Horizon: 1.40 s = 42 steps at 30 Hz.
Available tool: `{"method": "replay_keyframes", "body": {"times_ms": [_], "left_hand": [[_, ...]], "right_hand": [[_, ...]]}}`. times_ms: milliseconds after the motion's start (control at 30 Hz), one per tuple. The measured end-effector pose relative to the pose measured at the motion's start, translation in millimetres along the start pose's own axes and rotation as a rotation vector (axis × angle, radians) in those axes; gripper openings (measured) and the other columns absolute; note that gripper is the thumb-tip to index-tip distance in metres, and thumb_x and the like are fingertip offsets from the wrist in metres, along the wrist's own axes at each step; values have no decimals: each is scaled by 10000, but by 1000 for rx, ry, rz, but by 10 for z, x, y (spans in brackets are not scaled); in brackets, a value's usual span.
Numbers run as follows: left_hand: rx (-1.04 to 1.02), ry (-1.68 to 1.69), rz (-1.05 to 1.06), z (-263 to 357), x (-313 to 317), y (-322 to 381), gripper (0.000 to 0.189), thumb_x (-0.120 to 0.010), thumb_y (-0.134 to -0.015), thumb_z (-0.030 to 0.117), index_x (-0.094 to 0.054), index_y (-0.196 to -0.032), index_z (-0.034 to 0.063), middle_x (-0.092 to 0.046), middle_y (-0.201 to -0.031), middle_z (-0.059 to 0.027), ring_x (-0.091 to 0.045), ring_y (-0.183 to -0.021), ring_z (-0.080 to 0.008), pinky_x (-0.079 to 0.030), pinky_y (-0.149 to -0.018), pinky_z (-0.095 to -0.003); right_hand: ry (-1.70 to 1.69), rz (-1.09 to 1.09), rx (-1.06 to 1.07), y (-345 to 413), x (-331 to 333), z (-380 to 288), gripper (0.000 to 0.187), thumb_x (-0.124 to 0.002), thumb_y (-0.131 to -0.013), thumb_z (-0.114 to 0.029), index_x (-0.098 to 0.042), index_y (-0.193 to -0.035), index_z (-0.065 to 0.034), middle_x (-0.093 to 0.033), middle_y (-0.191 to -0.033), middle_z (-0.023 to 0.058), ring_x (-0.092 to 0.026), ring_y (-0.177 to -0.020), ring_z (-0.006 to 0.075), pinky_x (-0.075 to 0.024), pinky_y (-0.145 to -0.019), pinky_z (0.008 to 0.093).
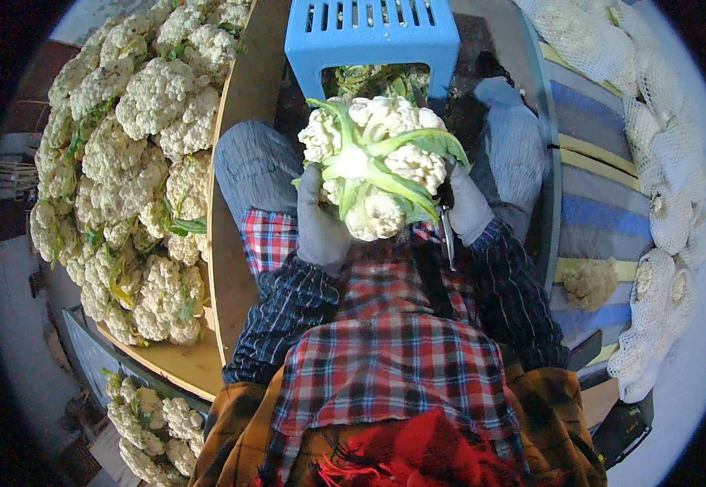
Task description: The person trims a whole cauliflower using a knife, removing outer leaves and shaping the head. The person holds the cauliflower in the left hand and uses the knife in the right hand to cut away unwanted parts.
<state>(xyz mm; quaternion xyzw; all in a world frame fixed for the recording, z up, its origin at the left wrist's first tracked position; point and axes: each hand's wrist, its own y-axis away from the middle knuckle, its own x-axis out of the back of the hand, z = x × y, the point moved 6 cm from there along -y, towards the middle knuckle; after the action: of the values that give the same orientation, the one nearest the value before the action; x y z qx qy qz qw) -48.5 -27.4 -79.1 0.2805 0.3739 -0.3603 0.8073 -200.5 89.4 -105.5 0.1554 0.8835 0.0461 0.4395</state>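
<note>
Between my two gloved hands is a cauliflower head (383, 164), its cut stem and green leaf ribs facing up. My left hand (319, 219), in a grey glove, grips its left side. My right hand (467, 204), gloved the same way, supports the right edge, with fingers partly hidden behind the leaves. A metal-bladed hand tool, probably a knife (448, 237), hangs down from the right hand; its handle is mostly hidden. Just beyond the head stands a blue plastic stool (371, 45) with a slotted top, and leaf trimmings (383, 79) show beneath it.
Left of me, many cauliflower heads (139, 164) are heaped behind a wooden board (237, 243). More heads (155, 426) lie lower left. On the right, white-netted cauliflowers (663, 225) line a striped padded surface (596, 213), where one bare brownish head (590, 283) rests.
</note>
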Motion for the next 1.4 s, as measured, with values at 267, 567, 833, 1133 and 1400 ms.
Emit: {"method": "replay_keyframes", "body": {"times_ms": [267, 567, 833, 1133, 1400], "left_hand": [[64, -187, 5, 441, -164, 330, 1149, -527, -854, 863, -292, -1610, 31, -373, -1630, -166, -396, -1487, -355, -350, -1213, -555], [440, -109, 32, 92, 265, 305, 812, -568, -1000, 635, -416, -1563, 70, -507, -1539, -125, -521, -1387, -271, -430, -1166, -434], [302, -339, -313, 227, 290, 358, 481, -447, -1076, 181, -453, -1527, 16, -500, -1548, -161, -484, -1430, -263, -380, -1201, -428], [343, 211, -67, -149, 538, 320, 531, -620, -970, 276, -584, -1394, -42, -664, -1365, -189, -648, -1243, -313, -498, -1106, -460], [384, 214, 124, -198, 654, 293, 514, -631, -938, 274, -618, -1340, -46, -689, -1315, -178, -666, -1190, -304, -516, -1077, -453]], "right_hand": [[103, -118, 126, 61, 47, -342, 559, -522, -1094, -420, -449, -1530, -79, -579, -1480, 113, -578, -1342, 252, -485, -1136, 418], [-6, -164, -70, 164, -142, -265, 564, -512, -1098, -421, -443, -1539, -77, -558, -1503, 121, -568, -1353, 256, -473, -1151, 427], [-61, -178, -196, 145, -212, -250, 568, -502, -1102, -423, -438, -1548, -76, -539, -1524, 129, -559, -1362, 259, -463, -1165, 436], [568, 519, -361, 291, 244, -542, 677, -429, -1062, -652, -651, -1320, -67, -727, -1061, 54, -634, -805, 91, -519, -582, 236], [887, 442, 204, 799, -193, -1470, 311, -615, -1044, -316, -715, -1066, -23, -657, -867, -5, -568, -673, 56, -435, -588, 216]]}}
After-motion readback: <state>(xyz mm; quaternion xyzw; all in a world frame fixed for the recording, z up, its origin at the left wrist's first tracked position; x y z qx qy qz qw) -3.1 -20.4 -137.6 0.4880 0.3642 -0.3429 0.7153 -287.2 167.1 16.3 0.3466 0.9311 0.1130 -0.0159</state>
